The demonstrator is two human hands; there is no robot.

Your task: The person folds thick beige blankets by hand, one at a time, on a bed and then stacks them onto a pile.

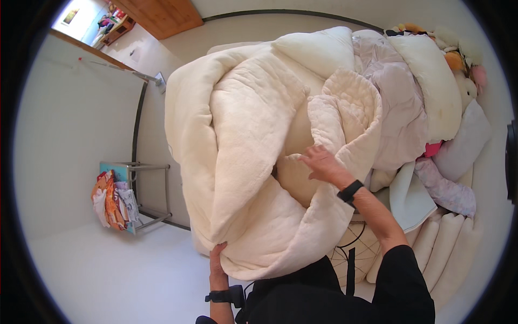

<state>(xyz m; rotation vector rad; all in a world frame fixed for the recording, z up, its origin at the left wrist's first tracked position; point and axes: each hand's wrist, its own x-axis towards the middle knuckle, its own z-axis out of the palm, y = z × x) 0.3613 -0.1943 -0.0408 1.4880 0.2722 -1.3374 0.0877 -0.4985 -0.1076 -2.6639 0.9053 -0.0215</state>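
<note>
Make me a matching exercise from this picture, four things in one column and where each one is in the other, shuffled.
1. left hand
2. right hand
3. plush toys
4. metal stand

a. far right, by the pillows
b. on the quilt's folded middle
c. at the left, on the floor
d. gripping the quilt's near lower edge

Pairs: 1-d, 2-b, 3-a, 4-c

Daylight is falling on a white floor [108, 270] and white wall [70, 135]. A small metal table [135, 194] is standing near a wooden door [162, 16].
</note>
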